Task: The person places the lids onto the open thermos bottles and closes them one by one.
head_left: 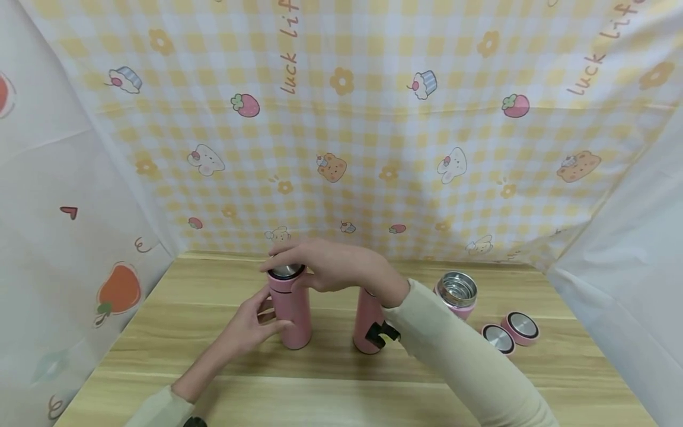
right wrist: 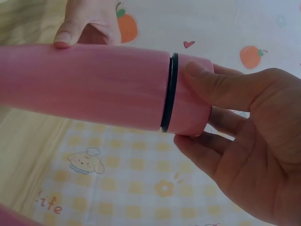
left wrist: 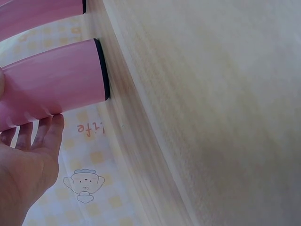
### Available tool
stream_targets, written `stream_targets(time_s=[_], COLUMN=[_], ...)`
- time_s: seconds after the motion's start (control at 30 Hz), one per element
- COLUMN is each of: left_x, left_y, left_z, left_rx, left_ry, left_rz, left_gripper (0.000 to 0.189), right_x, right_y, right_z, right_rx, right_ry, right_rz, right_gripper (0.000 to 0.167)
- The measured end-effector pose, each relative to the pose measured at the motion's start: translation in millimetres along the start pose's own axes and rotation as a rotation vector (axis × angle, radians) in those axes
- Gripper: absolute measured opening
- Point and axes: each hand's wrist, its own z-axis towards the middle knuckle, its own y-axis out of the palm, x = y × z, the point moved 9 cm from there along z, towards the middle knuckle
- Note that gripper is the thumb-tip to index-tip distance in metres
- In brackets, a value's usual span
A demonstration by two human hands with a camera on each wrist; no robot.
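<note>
A pink thermos bottle [head_left: 293, 317] stands upright on the wooden table at the left of the head view. My left hand [head_left: 249, 327] holds its body from the left, the thumb on the near side and the fingers on the far side. Over the top comes my right hand [head_left: 336, 264], gripping the pink lid [right wrist: 190, 99] between thumb and fingers. The lid sits on the bottle, with a dark ring showing between the two in the right wrist view. In the left wrist view, the black base [left wrist: 102, 70] of the bottle is at the table.
Just right of the held bottle stands a second pink bottle [head_left: 367, 323], its top hidden by my right arm. Farther right is a lidless bottle [head_left: 458, 289] with a steel mouth. Two pink lids with silver tops, one nearer [head_left: 498, 339] and one farther [head_left: 523, 327], lie beside it.
</note>
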Motion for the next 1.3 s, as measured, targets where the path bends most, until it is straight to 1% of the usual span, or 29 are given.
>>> stream_targets(time_s=[0.17,0.47,0.63,0.73,0.93,1.1,1.3], left_x=[-0.7,0.8,1.9,1.9,0.5,-0.7,-0.2], left_y=[0.3,-1.4,-4.2,-4.4,-2.6,-1.7,-0.9], left_z=[0.6,0.4,0.6,1.2,1.1,1.1,0.0], left_rx=[0.000,0.017,0.031,0.031,0.025,0.026,0.029], left_ry=[0.001,-0.001,-0.006,-0.007,-0.009,-0.016,-0.014], left_rz=[0.001,0.003,0.007,0.009,0.012,0.016,0.021], left_gripper=[0.078,0.077,0.073,0.074,0.075,0.074,0.073], right_x=[0.8,-3.3,-5.0,-5.7,-5.2,-6.7,-8.3], right_y=[0.7,-0.6,-1.6,-2.0,-2.5,-4.4,-5.0], right_z=[0.2,2.2,5.2,6.3,7.6,8.6,9.1], right_rx=[0.006,0.016,0.031,0.036,0.049,0.074,0.090], right_ry=[0.018,0.045,0.058,0.068,0.108,0.117,0.147], right_rz=[0.021,-0.021,-0.015,-0.013,-0.071,-0.122,-0.189], right_gripper=[0.053,0.052,0.050,0.049,0.048,0.040,0.045])
